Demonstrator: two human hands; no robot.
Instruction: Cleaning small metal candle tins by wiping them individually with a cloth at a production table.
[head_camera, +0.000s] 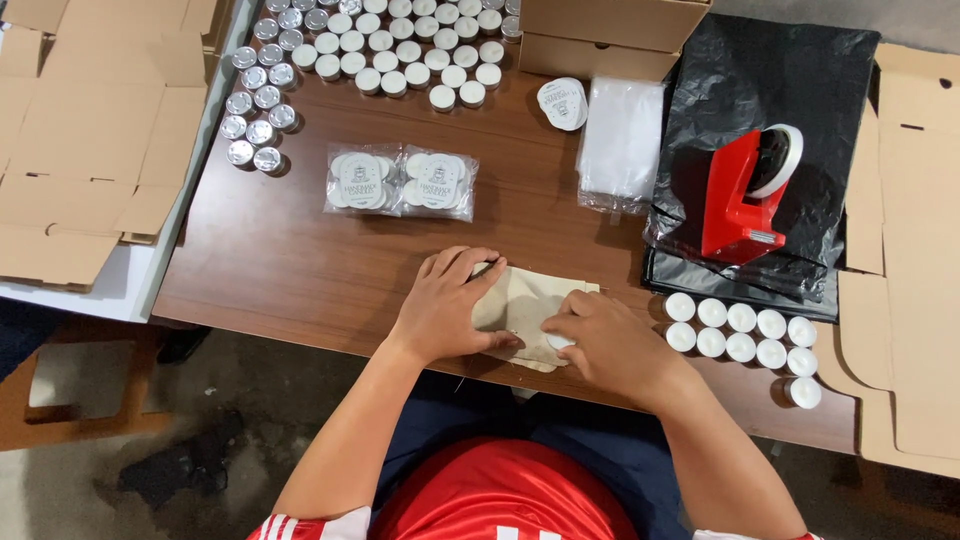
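- Step in hand, as I read it: filling the small beige cloth pouch with tealights. Pouch lies flat at the near edge of the brown table, straight in front of the person.
- Left hand: palm down on the pouch's left half, fingers curled over its top-left corner, pinning it. More a press than a clamp; cannot tell if anything is under the palm.
- Right hand: on the pouch's right edge, fingertips pinched on a white tealight at the pouch mouth. Fingers nearly closed on it; the candle only partly shows.
- Both forearms come in from the near edge, angled inward, wrists low, elbows out.
- Next move, my judgement: needs the mouth held open by the left hand while the right slides the candle in. Loose cloth, so it may bunch.
- Supply: two rows of white tealights just right of the pouch; a bigger batch of tealights well beyond the pouch at the far edge.
- Two clear bags of round labelled packs beyond the pouch, apart from it.
- Red tape dispenser on black plastic sheet, beyond and right of the pouch.
- Flat cardboard blanks well left of the pouch, off the table.
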